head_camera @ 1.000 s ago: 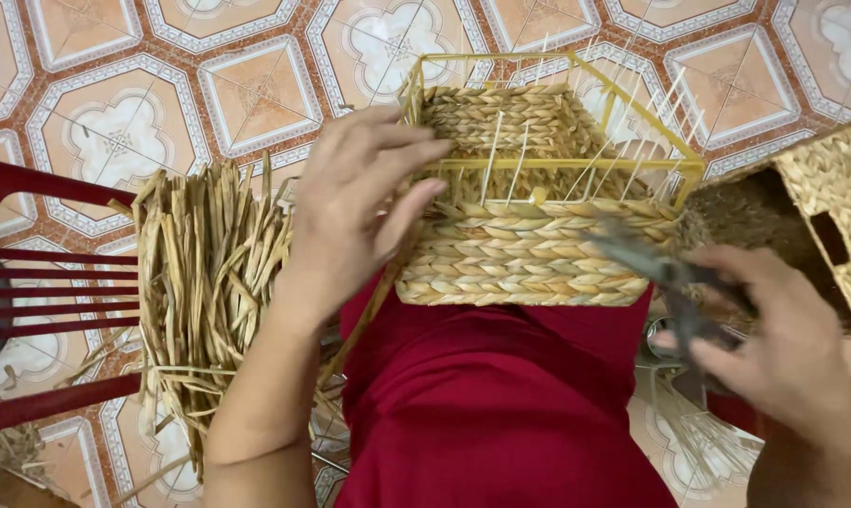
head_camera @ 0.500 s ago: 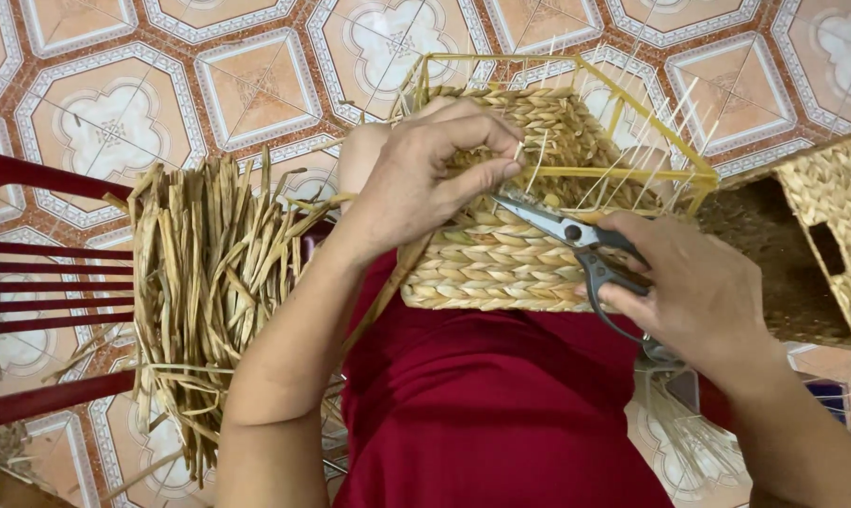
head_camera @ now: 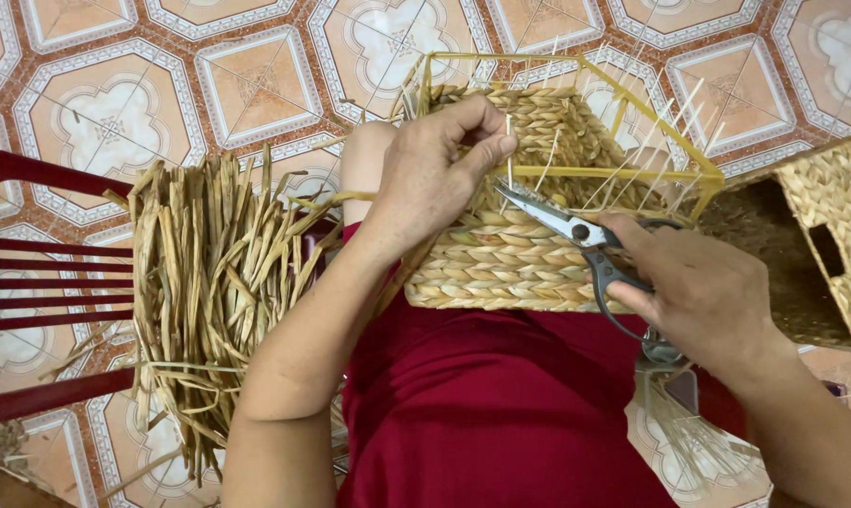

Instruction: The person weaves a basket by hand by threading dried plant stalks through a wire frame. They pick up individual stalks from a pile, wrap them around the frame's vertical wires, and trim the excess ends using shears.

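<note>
A half-woven straw basket [head_camera: 519,268] on a yellow wire frame [head_camera: 632,99] rests on my lap, covered in red cloth. My left hand [head_camera: 430,174] pinches a thin pale strand standing up at the basket's near rim. My right hand [head_camera: 703,292] grips grey-handled scissors [head_camera: 562,221], whose open blades point left at that strand, just below my left fingertips. Several pale upright strands stick out along the frame's right side.
A thick bundle of dried straw strips [head_camera: 209,292] lies over a red chair [head_camera: 30,282] at my left. A finished woven basket [head_camera: 820,245] with a handle slot stands at the right. Loose pale strands [head_camera: 698,437] lie below my right hand. The floor is patterned tile.
My left hand went from lying flat on the basket's side to pinching one strand at the rim. My right hand brought the scissors in from the right up to that strand.
</note>
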